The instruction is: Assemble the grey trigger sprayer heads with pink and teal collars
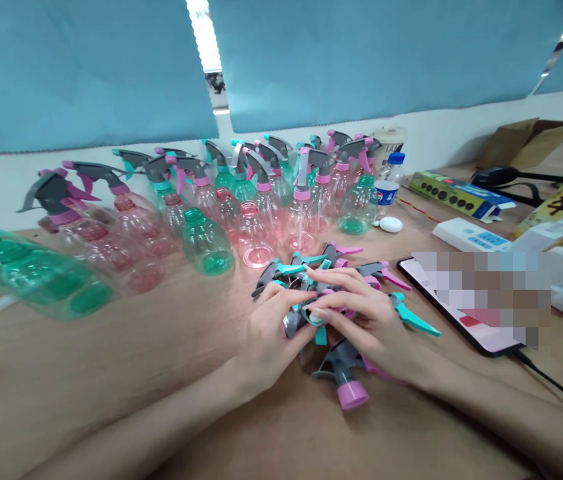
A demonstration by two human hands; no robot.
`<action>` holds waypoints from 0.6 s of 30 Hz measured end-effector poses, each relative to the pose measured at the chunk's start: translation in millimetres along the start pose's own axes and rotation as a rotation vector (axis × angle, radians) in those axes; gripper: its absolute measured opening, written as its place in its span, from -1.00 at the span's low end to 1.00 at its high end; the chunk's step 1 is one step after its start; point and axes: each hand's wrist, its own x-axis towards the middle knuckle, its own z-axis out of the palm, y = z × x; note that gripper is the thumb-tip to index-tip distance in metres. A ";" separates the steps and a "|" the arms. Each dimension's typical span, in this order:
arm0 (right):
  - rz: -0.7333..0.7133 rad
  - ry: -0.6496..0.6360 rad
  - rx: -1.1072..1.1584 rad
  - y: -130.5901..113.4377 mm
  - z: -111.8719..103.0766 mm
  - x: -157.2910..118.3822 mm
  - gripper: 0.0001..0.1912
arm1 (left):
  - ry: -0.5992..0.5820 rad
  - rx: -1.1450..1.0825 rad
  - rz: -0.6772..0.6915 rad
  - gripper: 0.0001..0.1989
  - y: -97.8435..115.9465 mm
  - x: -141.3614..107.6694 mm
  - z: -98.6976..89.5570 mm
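Live: topped, the back rows of spray bottles [266, 207] | bare, the front bottles [206, 243] | loose, trigger sprayers [344, 377] on the desk [111, 347] | my left hand [274, 330] and right hand [366, 320] grasping a grey sprayer [294, 323]

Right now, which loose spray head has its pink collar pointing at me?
The gray sprayer head nearest you, below your right hand; its collar alone faces you, the others lie heaped farther away.

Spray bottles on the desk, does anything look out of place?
Yes: the pink bottle has a bare neck, no sprayer, unlike those behind it, and loose sprayer heads lie heaped on the desk under the left hand and right hand.
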 end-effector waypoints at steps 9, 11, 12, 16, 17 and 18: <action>-0.083 0.027 -0.155 4.0 2.1 -2.0 -0.79 | -0.003 0.006 -0.006 -0.72 -1.1 -1.9 1.8; -0.112 0.026 -0.178 4.5 0.6 -1.6 -0.76 | 0.002 0.018 -0.033 -0.63 -1.8 -3.2 2.3; -0.127 0.031 -0.185 4.6 -0.5 -1.2 -0.74 | 0.008 0.023 -0.049 -0.58 -2.3 -3.9 2.4; -0.156 0.080 -0.205 3.8 -6.4 1.7 -0.76 | 0.017 0.018 -0.069 -0.48 -3.4 -5.3 2.5; -0.160 0.094 -0.218 3.4 -8.1 2.5 -0.80 | 0.017 0.013 -0.064 -0.51 -3.3 -5.0 2.4; -0.166 0.095 -0.234 3.1 -9.7 3.2 -0.83 | 0.020 0.009 -0.058 -0.54 -3.0 -4.6 2.2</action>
